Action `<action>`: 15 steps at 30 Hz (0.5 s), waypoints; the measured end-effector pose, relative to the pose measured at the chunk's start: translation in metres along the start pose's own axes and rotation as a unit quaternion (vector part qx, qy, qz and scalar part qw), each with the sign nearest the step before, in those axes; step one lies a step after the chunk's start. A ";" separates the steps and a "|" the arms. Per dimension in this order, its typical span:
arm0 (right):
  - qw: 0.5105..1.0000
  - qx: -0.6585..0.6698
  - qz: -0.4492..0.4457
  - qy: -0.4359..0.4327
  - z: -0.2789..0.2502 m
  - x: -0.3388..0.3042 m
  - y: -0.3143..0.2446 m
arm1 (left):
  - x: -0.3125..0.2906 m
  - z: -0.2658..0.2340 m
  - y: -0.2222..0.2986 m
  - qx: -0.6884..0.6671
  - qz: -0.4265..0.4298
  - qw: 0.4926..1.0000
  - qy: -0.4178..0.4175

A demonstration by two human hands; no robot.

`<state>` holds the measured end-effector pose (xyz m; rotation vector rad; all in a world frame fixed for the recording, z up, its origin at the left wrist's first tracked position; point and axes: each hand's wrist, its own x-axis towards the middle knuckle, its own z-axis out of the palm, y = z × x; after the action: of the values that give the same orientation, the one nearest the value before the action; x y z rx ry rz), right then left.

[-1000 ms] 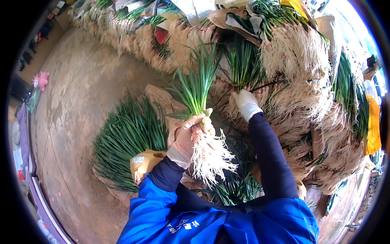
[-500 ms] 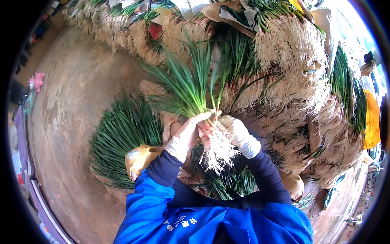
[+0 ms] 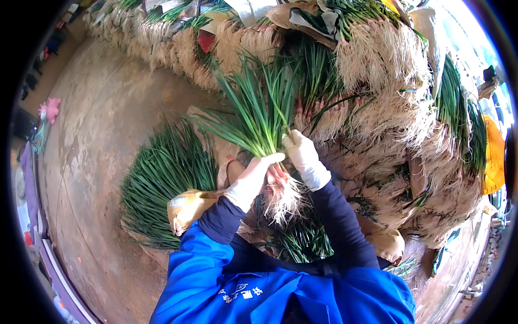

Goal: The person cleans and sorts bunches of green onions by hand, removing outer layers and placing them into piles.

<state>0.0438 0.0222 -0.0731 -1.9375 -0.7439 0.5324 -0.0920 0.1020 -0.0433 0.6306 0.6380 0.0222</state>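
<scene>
My left hand [image 3: 258,175] is closed round a bunch of green garlic [image 3: 263,121] just above its pinkish bulbs. The green leaves fan upward and away from me, and the pale stringy roots [image 3: 283,201] hang below the fist. On the bunch's right side, my right hand [image 3: 302,155] is raised a little above the left one. Its fingers pinch a yellowish-green leaf [image 3: 280,114] near the bunch's edge. Both hands wear whitish gloves.
A heap of green garlic [image 3: 162,186] lies on the floor to my left. More leaves [image 3: 305,240] lie between my knees. Stacked bundles with long roots [image 3: 377,59] rise ahead and to the right. A yellow sack [image 3: 493,156] is at the far right.
My right hand has moved up from the bulbs to the leaves. The separate stalk at the right has swung in against the bunch. My left hand keeps its hold.
</scene>
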 end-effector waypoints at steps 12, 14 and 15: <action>0.751 0.557 0.241 -0.260 -0.002 -0.013 0.000 | -0.017 0.015 0.007 -0.192 0.046 0.974 -0.109; 0.796 0.527 0.247 -0.167 0.011 0.010 0.014 | -0.002 0.013 0.002 -0.184 0.034 0.959 -0.214; 0.813 0.511 0.250 -0.120 0.014 0.017 0.019 | -0.001 0.016 0.000 -0.194 0.022 0.959 -0.205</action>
<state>0.0522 0.0364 -0.0974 -1.0025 0.0105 1.2197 -0.0842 0.0932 -0.0330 0.2539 0.2061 0.0564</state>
